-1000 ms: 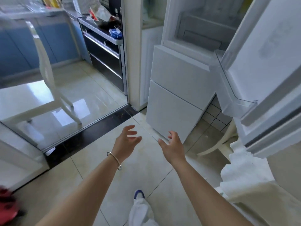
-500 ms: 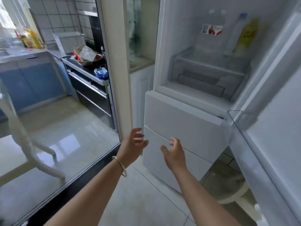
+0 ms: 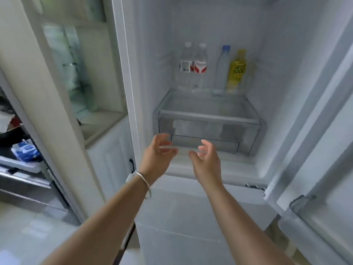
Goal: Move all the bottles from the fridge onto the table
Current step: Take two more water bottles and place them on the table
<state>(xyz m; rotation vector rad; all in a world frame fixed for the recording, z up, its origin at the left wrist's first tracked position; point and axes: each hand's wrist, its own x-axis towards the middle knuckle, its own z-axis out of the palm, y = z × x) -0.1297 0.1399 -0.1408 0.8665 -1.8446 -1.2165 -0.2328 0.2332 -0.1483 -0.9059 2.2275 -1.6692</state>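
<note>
Both hands — left hand (image 3: 158, 152), right hand (image 3: 207, 159) — hang spread and empty at frame centre, four upright bottles (image 3: 212, 67) standing above them — right marginally nearer.

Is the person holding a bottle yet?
No, the left hand and the right hand are both empty, and all four bottles stand on the fridge shelf.

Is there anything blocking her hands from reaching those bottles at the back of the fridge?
Nothing visible. The left hand and right hand, both empty, hover before the open fridge; the shelf ahead of the four bottles looks bare.
</note>
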